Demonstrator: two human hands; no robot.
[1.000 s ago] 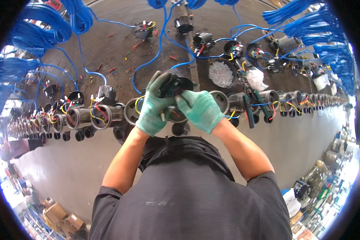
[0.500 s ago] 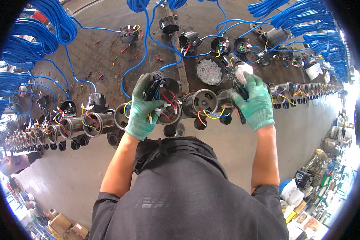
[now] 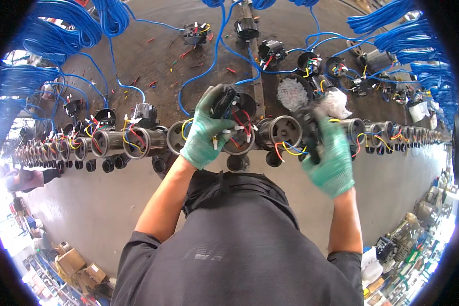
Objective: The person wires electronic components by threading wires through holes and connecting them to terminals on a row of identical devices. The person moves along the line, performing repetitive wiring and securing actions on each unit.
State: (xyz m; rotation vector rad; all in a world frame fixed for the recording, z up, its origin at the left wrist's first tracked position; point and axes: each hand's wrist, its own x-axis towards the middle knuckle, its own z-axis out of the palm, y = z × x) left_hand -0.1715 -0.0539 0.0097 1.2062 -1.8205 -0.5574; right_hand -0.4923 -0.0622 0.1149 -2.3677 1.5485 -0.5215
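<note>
My left hand (image 3: pixel 207 127), in a green glove, is closed around a black plastic wiring housing (image 3: pixel 224 103). Red wires (image 3: pixel 245 118) with white connectors hang beside its fingers, in front of an open metal motor casing (image 3: pixel 238 144). Smeared by motion, my right hand (image 3: pixel 331 158), gloved in green too, grips a dark elongated tool (image 3: pixel 311 133) whose exact kind I cannot make out. It is just right of another round motor casing (image 3: pixel 284 131), from which red, yellow and blue wires come out.
Motor casings (image 3: pixel 107 144) stand in a long row along the bench edge. Behind them lie a bowl of clear plastic pieces (image 3: pixel 292 94), a white bag (image 3: pixel 335 103) and black housings (image 3: pixel 246 29) on blue cables. Coiled blue cables (image 3: pixel 66 28) line the far side.
My right hand has drawn back toward me with the dark tool, away from the white bag. My left hand keeps its hold on the housing. The whole view has shifted.
</note>
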